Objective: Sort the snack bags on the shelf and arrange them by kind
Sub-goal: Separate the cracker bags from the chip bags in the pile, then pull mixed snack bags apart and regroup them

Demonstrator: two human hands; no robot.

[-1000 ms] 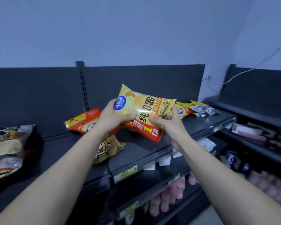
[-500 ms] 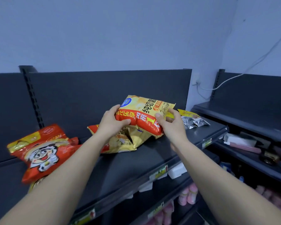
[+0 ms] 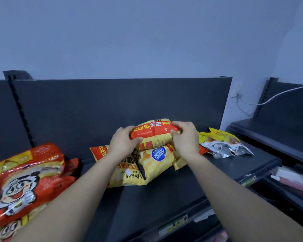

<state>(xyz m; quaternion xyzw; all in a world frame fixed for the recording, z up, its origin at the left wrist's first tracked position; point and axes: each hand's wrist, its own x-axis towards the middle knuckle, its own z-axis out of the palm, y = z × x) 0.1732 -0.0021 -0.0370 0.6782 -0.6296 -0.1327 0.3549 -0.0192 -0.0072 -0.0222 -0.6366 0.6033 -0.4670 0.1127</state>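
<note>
A yellow chip bag with a red band (image 3: 154,132) is held at both ends, my left hand (image 3: 123,143) on its left end and my right hand (image 3: 184,138) on its right. It rests on top of a pile of like yellow chip bags (image 3: 147,165) lying on the dark shelf (image 3: 173,193). Red bags with a cartoon face (image 3: 26,182) lie stacked at the left. Yellow and silver bags (image 3: 222,144) lie to the right of the pile.
The shelf's dark back panel (image 3: 112,105) rises behind the bags. A second shelf unit (image 3: 278,130) stands at the right, with a white cable (image 3: 269,100) on the wall. Price tags (image 3: 173,224) line the front edge; lower shelves hold other goods.
Both hands have carried the yellow chip bag away from me and down onto the pile of like bags. The view has shifted right, so the red cartoon bags now sit at the left.
</note>
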